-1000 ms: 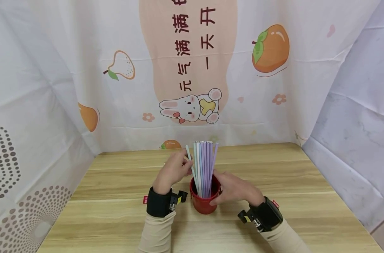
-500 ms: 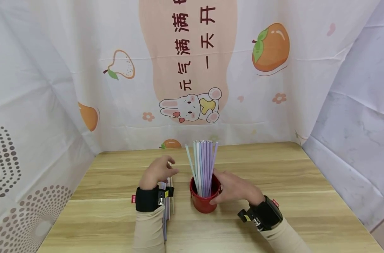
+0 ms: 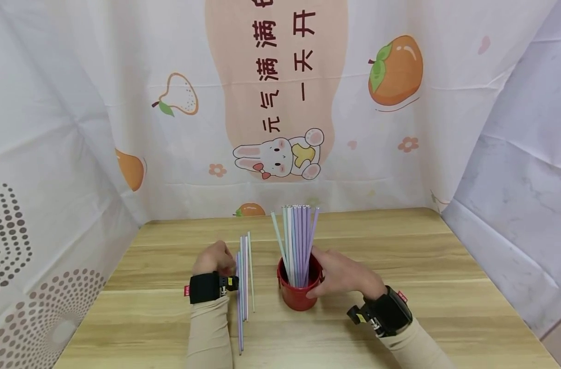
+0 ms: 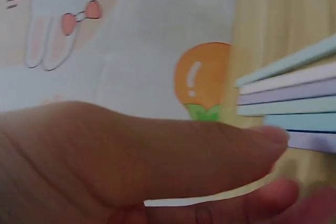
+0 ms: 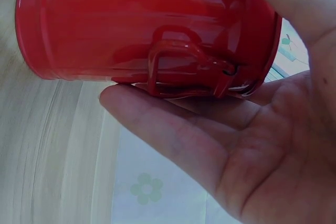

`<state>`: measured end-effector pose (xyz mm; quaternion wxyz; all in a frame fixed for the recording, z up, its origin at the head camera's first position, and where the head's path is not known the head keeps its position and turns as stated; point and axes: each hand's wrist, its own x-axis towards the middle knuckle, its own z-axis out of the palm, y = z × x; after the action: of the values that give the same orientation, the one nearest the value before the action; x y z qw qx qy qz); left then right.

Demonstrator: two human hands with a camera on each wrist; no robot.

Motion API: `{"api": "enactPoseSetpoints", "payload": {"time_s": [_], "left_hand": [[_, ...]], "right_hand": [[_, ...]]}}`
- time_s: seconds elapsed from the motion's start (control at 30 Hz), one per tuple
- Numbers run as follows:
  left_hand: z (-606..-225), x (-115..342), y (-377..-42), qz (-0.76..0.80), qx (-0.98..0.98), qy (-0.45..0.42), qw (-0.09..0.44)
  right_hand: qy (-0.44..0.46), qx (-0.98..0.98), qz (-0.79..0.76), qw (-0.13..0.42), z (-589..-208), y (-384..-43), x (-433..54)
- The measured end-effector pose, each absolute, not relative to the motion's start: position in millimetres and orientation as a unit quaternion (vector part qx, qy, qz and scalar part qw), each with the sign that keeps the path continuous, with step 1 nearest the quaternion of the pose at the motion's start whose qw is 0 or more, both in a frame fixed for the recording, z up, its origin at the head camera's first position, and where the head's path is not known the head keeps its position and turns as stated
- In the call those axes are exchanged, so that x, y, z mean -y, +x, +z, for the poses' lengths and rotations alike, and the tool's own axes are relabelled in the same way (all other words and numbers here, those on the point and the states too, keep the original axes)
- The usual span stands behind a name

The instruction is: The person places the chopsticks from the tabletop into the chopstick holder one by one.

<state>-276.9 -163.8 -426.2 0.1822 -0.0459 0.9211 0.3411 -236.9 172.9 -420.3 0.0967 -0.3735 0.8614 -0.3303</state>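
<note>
My right hand (image 3: 342, 273) holds the small red bucket (image 3: 299, 298) by its right side. In the right wrist view, my fingers lie along the bucket wall (image 5: 121, 19) beside its looped handle. Slim pastel sticks (image 3: 297, 246), which look like chopsticks with silvery ends, stand in the bucket, one leaning left. To its left, several more pastel sticks (image 3: 246, 287) lie lengthwise on the table. My left hand (image 3: 215, 258) is at their left edge. In the left wrist view, its thumb overlaps the end of a blue stick (image 4: 310, 123), with a gap between thumb and fingers.
The wooden table (image 3: 400, 246) reaches back to a printed cloth (image 3: 179, 154) hanging behind it. Light cloth also hangs along the left side (image 3: 45, 128) and the right side (image 3: 529, 169).
My left hand has let go of the pale green stick leaning in the bucket and moved left and down to the lying sticks. My right hand stays on the bucket.
</note>
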Motion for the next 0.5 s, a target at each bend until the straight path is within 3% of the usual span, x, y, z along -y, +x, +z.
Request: {"api": "enactPoseSetpoints", "payload": {"time_s": [0.5], "left_hand": [[-447.0, 159.4, -282.1, 0.291, -0.937, -0.104, 0.166]], "right_hand": [[-0.371, -0.860, -0.336, 0.100, -421.6, -237.5, -172.9]]}}
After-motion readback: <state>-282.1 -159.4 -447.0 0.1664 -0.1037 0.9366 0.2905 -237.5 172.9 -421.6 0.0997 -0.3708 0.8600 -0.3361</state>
